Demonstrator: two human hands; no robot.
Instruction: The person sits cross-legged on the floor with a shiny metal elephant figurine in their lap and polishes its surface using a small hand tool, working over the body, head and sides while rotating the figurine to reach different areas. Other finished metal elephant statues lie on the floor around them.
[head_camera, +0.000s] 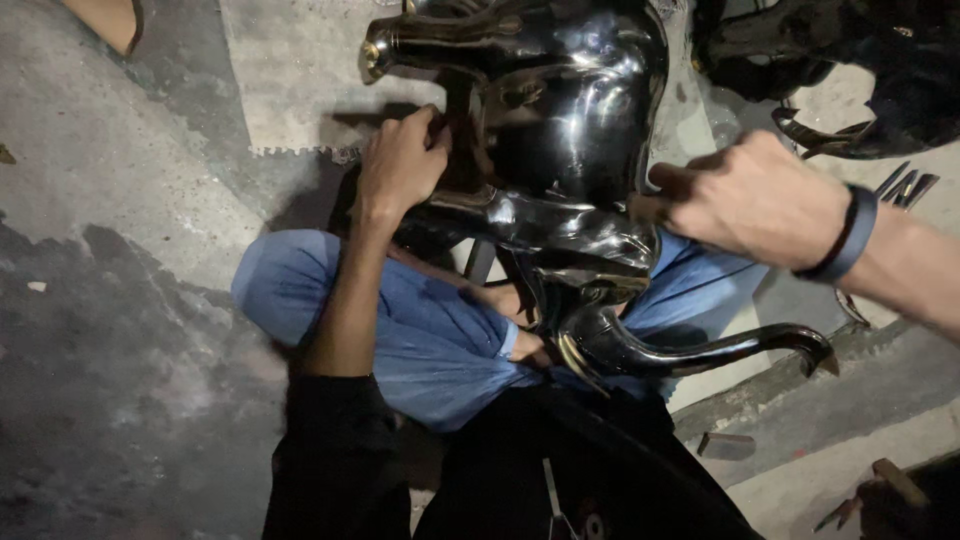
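A large glossy black animal figure (570, 120) with gold trim rests across my lap, over my blue trousers (430, 340). Its curved black tail or leg (700, 350) sticks out to the right. My left hand (400, 160) grips the figure's left side near a dark leg. My right hand (745, 195), with a dark band on the wrist, has its fingers closed against the figure's right flank; whether it pinches a small tool is hidden.
Rough grey concrete floor (120, 330) lies to the left. A pale mat (290, 80) lies at the top. Another glossy black figure (850, 70) stands at the top right, with metal strips (905, 185) beside it. Small tools (880, 485) lie at the lower right.
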